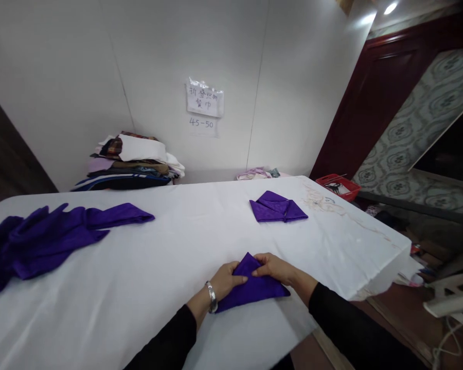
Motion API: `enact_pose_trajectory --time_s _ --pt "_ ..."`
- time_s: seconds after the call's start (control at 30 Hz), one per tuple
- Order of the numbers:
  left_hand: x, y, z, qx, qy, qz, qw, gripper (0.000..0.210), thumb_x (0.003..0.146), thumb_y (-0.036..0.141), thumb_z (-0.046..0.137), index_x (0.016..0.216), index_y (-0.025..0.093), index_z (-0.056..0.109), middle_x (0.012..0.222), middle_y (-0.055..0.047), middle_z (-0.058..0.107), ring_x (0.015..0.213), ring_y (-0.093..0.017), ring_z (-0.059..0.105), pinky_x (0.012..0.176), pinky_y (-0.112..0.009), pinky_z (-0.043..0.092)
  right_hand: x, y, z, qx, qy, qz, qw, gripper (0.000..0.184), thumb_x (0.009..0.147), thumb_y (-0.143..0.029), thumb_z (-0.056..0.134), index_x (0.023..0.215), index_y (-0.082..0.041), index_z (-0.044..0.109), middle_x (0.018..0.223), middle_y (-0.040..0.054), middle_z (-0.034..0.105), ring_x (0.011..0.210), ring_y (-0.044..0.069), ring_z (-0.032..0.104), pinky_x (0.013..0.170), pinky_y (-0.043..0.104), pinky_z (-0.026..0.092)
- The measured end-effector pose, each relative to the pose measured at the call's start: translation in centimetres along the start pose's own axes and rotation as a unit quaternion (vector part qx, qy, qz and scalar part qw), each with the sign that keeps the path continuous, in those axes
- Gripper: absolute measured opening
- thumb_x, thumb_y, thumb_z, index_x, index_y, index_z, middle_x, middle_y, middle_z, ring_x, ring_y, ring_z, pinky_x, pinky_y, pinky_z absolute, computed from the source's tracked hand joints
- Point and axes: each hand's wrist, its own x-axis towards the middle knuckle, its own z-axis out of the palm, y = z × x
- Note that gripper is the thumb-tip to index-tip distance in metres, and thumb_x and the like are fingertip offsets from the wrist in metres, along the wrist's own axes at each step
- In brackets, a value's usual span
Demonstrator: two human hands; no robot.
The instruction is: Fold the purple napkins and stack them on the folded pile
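Note:
A purple cloth napkin [250,292], folded into a triangle with its tip pointing away from me, lies near the table's front edge. My left hand [224,280] grips its left side, thumb on top and fingers behind the edge. On the right slope, close to the tip, my right hand [272,267] pinches the cloth in the same way. Both thumbs rest on the front face; the fingertips behind are hidden. Farther back sits another folded purple napkin [275,208], untouched. A loose heap of purple napkins [50,239] is spread at the left.
A white cloth covers the table [170,257]. Behind its far edge are a pile of folded clothes [133,159] and a red basket [337,186] at the right. A handwritten paper sign [204,100] hangs on the wall. White chair-like furniture [453,303] stands at the lower right.

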Motion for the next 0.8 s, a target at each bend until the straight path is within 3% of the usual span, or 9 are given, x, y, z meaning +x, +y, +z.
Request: enact_pose_trajectory --time_s 0.13,0.23,0.37,0.47,0.57,0.7,0.8 --pt "0.9 0.8 0.5 0.0 0.018 0.026 1.0 0.027 0.057 0.03 0.07 0.079 0.017 0.061 0.072 0.0 0.067 0.069 -0.019 0.06 0.068 -0.032 0.045 -0.1 -1.2 -1.7 -0.011 0.008 -0.005 1.0 0.029 0.056 -0.02 0.076 0.084 -0.017 0.07 0.074 -0.0011 0.07 0.061 0.013 0.061 0.066 0.027 0.047" --pt "1.7 1.1 0.8 -0.015 0.039 0.056 0.998 0.024 0.061 0.031 0.068 0.078 0.018 0.058 0.072 -0.001 0.066 0.066 -0.017 0.058 0.066 -0.031 0.044 -0.7 -2.9 -4.1 -0.027 0.032 -0.022 0.999 0.031 0.058 -0.021 0.076 0.088 -0.015 0.069 0.074 -0.0002 0.07 0.061 0.014 0.062 0.067 0.028 0.048" --pt "3.3 0.9 1.2 -0.001 0.118 0.041 0.992 0.026 0.065 0.032 0.063 0.086 0.018 0.055 0.067 0.0 0.061 0.054 -0.013 0.053 0.056 -0.029 0.041 -1.7 -6.1 -9.0 -0.039 0.114 -0.06 0.991 0.032 0.06 -0.022 0.076 0.09 -0.016 0.066 0.074 0.0005 0.071 0.058 0.013 0.063 0.061 0.026 0.049" --pt "4.4 0.5 1.5 0.03 0.148 0.06 0.987 0.024 0.071 0.035 0.057 0.089 0.018 0.056 0.067 -0.001 0.061 0.058 -0.016 0.055 0.059 -0.03 0.043 -1.9 -8.7 -13.4 -0.029 0.206 -0.103 0.973 0.03 0.061 -0.018 0.075 0.089 -0.017 0.065 0.076 0.0018 0.071 0.061 0.014 0.065 0.061 0.025 0.051" --pt "4.9 -0.2 1.5 0.112 0.141 0.081 0.98 0.023 0.077 0.038 0.053 0.088 0.019 0.059 0.069 -0.002 0.063 0.064 -0.019 0.058 0.065 -0.032 0.045 -1.4 -10.9 -18.0 -0.009 0.317 -0.148 0.937 0.028 0.062 -0.014 0.072 0.088 -0.017 0.064 0.072 0.0027 0.071 0.061 0.016 0.066 0.062 0.027 0.053" --pt "4.7 -0.9 1.2 0.201 0.115 0.095 0.968 0.023 0.082 0.041 0.047 0.083 0.022 0.06 0.07 -0.001 0.065 0.068 -0.021 0.059 0.067 -0.033 0.044 0.2 -13.1 -23.6 0.016 0.471 -0.21 0.857 0.022 0.061 -0.012 0.07 0.081 -0.017 0.063 0.062 0.0007 0.068 0.055 0.017 0.064 0.056 0.029 0.054" --pt "4.5 -1.0 1.0 0.217 0.105 0.088 0.966 0.028 0.084 0.047 0.043 0.08 0.025 0.06 0.07 0.0 0.065 0.068 -0.022 0.059 0.066 -0.033 0.044 2.0 -14.5 -27.0 0.027 0.529 -0.235 0.815 0.021 0.06 -0.014 0.072 0.077 -0.017 0.062 0.055 -0.0012 0.065 0.053 0.017 0.063 0.052 0.03 0.055"
